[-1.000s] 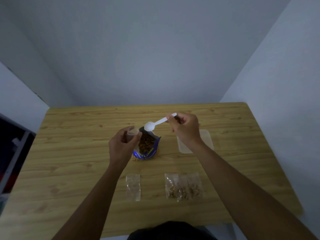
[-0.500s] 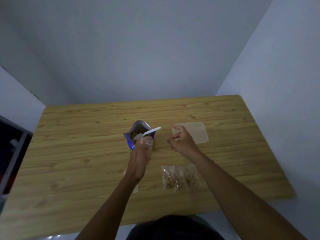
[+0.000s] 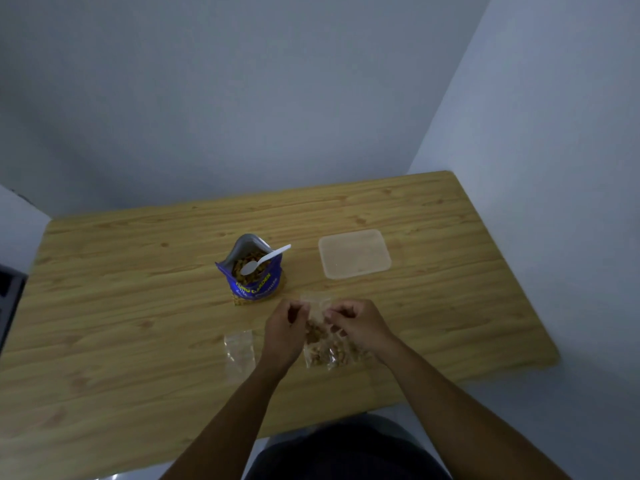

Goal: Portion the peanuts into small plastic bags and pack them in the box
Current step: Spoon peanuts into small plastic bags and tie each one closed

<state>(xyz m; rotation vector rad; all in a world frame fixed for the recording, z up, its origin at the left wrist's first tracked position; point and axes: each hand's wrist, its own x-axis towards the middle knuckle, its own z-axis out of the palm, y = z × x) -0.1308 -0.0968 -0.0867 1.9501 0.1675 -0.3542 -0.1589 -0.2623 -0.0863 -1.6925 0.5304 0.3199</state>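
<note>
Moved: the spoon point(image 3: 265, 259) has left the fingers and now rests in the peanut pouch point(image 3: 252, 278); both hands have drawn back toward the person and met on one small bag point(image 3: 316, 317).
Left grip: the left hand point(image 3: 284, 336), fingers curled, pinches the bag's top edge on its side.
Right grip: the right hand point(image 3: 360, 323) pinches the opposite top edge, likely closing the mouth.
Held bag: peanuts fill its lower part; it hangs over the filled bags point(image 3: 329, 355) on the table point(image 3: 121, 306), contact unclear.
Done: some portions bagged.
Left: an empty bag point(image 3: 239, 351) lies beside the left wrist; the box point(image 3: 355, 253), well beyond the hands, seems to hold nothing yet.
</note>
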